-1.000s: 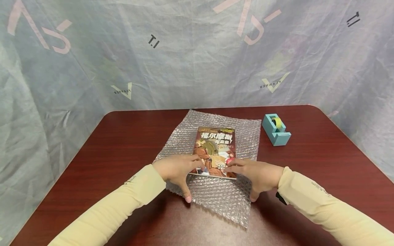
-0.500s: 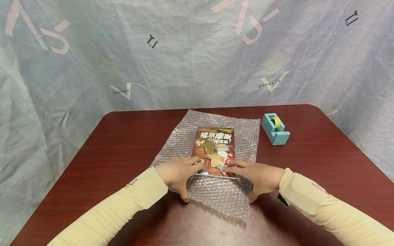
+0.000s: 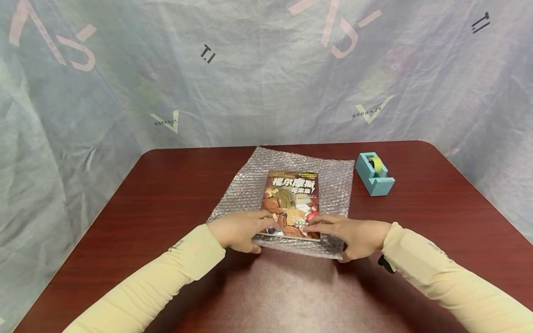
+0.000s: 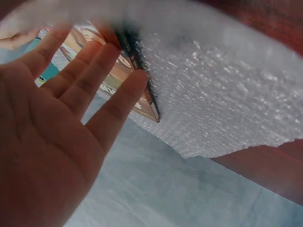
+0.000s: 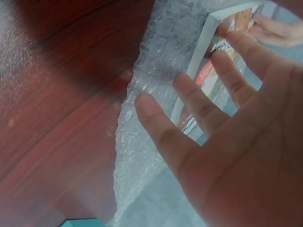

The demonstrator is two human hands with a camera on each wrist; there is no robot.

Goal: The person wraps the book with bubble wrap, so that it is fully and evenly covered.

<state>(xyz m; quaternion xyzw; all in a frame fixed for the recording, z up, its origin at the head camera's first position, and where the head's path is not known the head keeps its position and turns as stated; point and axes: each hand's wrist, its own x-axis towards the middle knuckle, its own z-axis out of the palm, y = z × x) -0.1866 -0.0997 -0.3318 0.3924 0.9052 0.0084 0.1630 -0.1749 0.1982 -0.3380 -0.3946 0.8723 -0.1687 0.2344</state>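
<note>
A paperback book [image 3: 291,196] with an illustrated cover lies face up on a sheet of bubble wrap [image 3: 333,194], in the head view. At its lower left corner, the fingers of my left hand [image 3: 238,230] rest on the cover, fairly straight. My right hand [image 3: 356,235] lies likewise at the lower right corner. Both thumbs are at the near edge of the wrap, which is raised toward the book. In the left wrist view, blurred wrap rises above the extended fingers [image 4: 116,106]. Straight fingers [image 5: 163,130] show beside the book in the right wrist view; both thumbs are hidden there.
A teal tape dispenser [image 3: 374,178] with a yellow roll stands right of the wrap on the dark red table [image 3: 166,185]. A grey printed cloth [image 3: 258,83] hangs behind and beside the table.
The near edge of the bubble wrap, flat and reaching toward the person before, has lifted and drawn back toward the book. Both thumbs have moved up with it; the book stays in place.
</note>
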